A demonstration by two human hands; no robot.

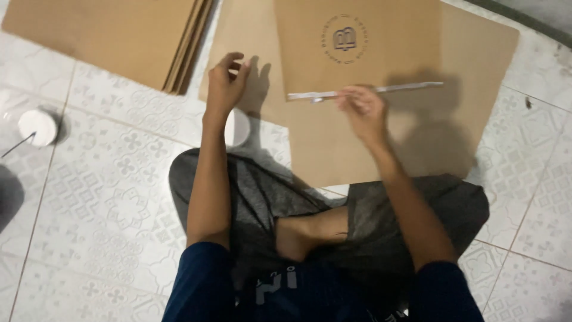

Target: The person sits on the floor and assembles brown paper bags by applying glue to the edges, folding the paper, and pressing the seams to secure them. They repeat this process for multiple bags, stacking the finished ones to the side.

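Cardboard stack (pixel 113 36), white tub (pixel 37 127)

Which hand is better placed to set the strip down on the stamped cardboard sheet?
Right, probably. The right hand already pinches the thin strip over the stamped sheet; the left hand hovers empty off its left edge.

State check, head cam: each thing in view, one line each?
Left hand: raised over the cardboard's edge, fingers curled, holding nothing visible.
Right hand: pinching a thin silver strip, held level.
Printed cardboard sheet: flat, on top of a larger sheet.
Cardboard stack: flat on the tiled floor.
White round container: upright, thin stick beside it.
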